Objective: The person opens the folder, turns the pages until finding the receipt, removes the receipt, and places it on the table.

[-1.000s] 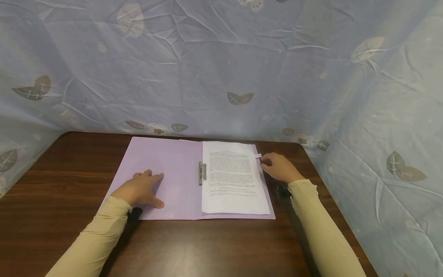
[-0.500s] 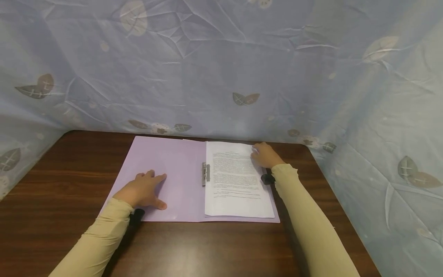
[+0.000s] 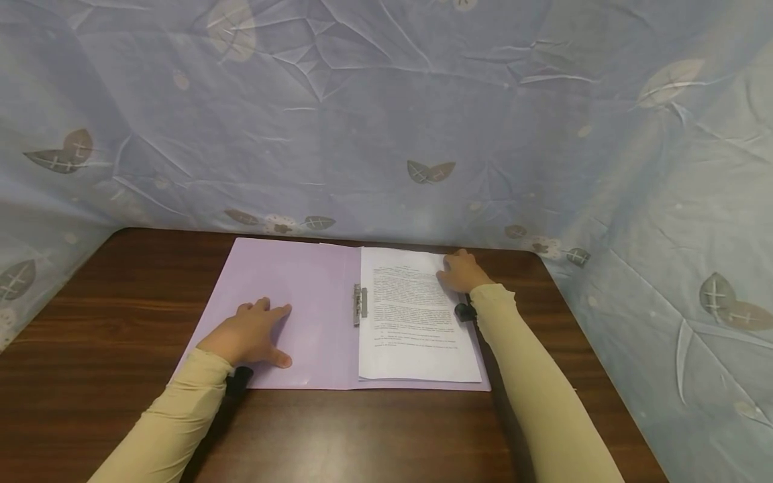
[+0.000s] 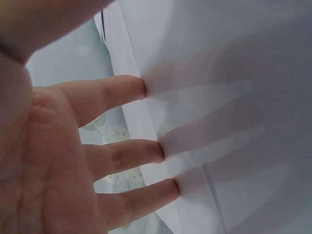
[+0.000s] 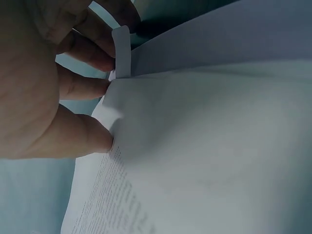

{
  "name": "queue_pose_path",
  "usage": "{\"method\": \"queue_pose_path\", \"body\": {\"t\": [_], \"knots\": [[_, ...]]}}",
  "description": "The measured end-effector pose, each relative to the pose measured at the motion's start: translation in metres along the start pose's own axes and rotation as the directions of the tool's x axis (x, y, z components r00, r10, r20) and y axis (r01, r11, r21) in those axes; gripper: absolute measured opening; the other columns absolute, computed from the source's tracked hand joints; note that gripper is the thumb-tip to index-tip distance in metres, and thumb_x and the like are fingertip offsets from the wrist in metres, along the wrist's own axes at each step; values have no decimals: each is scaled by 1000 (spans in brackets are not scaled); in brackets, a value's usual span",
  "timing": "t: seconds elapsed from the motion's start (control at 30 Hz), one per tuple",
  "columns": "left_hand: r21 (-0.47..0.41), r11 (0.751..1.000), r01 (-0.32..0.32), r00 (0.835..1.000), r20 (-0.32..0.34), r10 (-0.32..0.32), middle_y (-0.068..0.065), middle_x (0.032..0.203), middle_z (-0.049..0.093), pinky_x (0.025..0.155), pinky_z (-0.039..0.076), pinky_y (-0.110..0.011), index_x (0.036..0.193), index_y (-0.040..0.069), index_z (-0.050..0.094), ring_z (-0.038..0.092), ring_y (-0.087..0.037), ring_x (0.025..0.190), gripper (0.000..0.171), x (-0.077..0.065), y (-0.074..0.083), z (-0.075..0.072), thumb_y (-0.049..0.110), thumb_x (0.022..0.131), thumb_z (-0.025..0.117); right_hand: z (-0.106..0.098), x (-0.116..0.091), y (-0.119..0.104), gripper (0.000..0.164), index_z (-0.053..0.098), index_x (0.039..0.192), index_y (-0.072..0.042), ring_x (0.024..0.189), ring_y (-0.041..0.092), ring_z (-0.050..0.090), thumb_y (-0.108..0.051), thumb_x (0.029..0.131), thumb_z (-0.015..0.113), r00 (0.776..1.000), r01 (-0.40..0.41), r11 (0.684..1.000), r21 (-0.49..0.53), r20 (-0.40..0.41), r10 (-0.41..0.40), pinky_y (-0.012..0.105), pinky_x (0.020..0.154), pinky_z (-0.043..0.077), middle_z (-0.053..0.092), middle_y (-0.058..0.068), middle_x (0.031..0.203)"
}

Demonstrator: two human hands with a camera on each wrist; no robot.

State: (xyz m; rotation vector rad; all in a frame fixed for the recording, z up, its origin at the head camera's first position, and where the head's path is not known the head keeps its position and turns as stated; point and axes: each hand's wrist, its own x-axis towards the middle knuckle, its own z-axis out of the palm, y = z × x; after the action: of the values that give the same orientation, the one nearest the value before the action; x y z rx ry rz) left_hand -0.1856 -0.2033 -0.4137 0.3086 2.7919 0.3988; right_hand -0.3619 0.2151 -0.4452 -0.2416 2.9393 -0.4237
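Note:
A lilac folder [image 3: 302, 268] lies spread flat on the table. Printed paper [image 3: 417, 362] covers its right side, beside a metal clip [image 3: 357, 305] near the spine. My left hand [image 3: 244, 332] rests on the bare left cover with fingers spread; in the left wrist view its fingertips [image 4: 156, 150] touch the smooth surface. At the paper's upper right corner is my right hand [image 3: 465, 272]. The right wrist view shows its thumb and index finger pinching the corner, the other fingers curled beside a small pale tab [image 5: 123, 51] that sticks out from the folder's edge.
The dark wooden table [image 3: 326, 436] stretches in front of the folder and to both sides. A patterned blue-grey cloth [image 3: 362, 121] hangs behind it and along both sides. Black straps, such as the one [image 3: 465, 312] at the right wrist, show below the sleeves.
My right hand has moved left and away from me, from the tab at the folder's right edge onto the paper's upper corner. The left hand stays on the left cover.

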Motion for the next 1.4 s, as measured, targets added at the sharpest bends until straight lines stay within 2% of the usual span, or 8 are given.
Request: {"method": "queue_pose_path", "body": {"t": [0.13, 0.33, 0.63, 0.83, 1.0, 1.07, 1.23, 1.4], "knots": [[5, 1000, -6, 1000, -9, 6, -41, 152, 36, 103, 38, -76, 153, 1, 46, 32, -66, 138, 106, 1, -1, 2, 48, 70, 92, 0, -2, -1, 62, 47, 150, 6, 139, 47, 36, -28, 99, 58, 1000, 2, 1000, -10, -14, -3, 62, 113, 38, 39, 31, 150], [16, 1000, -12, 1000, -15, 12, -40, 150, 38, 102, 40, -75, 152, 1, 47, 35, -66, 135, 106, 1, -2, 3, 49, 69, 93, 0, -4, -4, 58, 53, 150, -2, 132, 45, 43, -30, 99, 60, 999, -28, 998, -56, -38, 26, 62, 110, 37, 46, 28, 145], [12, 1000, -15, 1000, -8, 15, -42, 149, 37, 102, 39, -75, 152, 0, 47, 35, -66, 135, 106, 3, -4, 4, 48, 70, 92, -3, -2, -7, 58, 55, 147, -2, 136, 47, 48, -33, 99, 61, 999, -28, 995, -98, -27, 25, 65, 113, 32, 56, 23, 147], [-7, 1000, -10, 1000, -3, 10, -42, 152, 35, 104, 37, -76, 153, 0, 46, 32, -67, 138, 106, 3, -4, 5, 47, 70, 93, -4, 3, -3, 51, 55, 135, 4, 118, 44, 57, -27, 96, 65, 995, -98, 995, -20, -17, 98, 62, 108, 38, 63, 25, 129], [-4, 1000, -19, 1000, -13, 19, -42, 150, 37, 103, 38, -75, 151, -1, 47, 33, -67, 136, 106, 1, -1, 3, 47, 69, 93, -8, 0, -1, 54, 49, 142, 7, 125, 46, 54, -13, 93, 59, 990, -131, 987, 95, -33, 134, 62, 109, 39, 58, 27, 138], [-3, 1000, -22, 1000, -14, 22, -42, 149, 37, 104, 38, -75, 152, -1, 47, 34, -67, 136, 106, 0, 0, 2, 47, 69, 93, -12, -3, 0, 54, 51, 142, 9, 122, 44, 57, -11, 91, 58, 991, -109, 985, 135, -62, 118, 58, 106, 45, 59, 28, 137], [7, 1000, -23, 1000, -10, 23, -42, 149, 37, 103, 38, -75, 152, -1, 47, 34, -67, 135, 106, 1, 0, 3, 47, 70, 93, -23, -12, 3, 34, 68, 121, 7, 92, 32, 65, -12, 94, 62, 989, -6, 977, 211, -141, 36, 45, 83, 54, 70, 23, 114], [22, 1000, -19, 1000, -4, 19, -41, 148, 38, 102, 39, -75, 152, -1, 46, 35, -66, 135, 105, 2, -3, 4, 48, 71, 92, -31, -24, 0, 26, 70, 112, 2, 91, 31, 64, -19, 97, 67, 985, 65, 971, 231, -171, -25, 45, 83, 54, 71, 19, 110]]}}
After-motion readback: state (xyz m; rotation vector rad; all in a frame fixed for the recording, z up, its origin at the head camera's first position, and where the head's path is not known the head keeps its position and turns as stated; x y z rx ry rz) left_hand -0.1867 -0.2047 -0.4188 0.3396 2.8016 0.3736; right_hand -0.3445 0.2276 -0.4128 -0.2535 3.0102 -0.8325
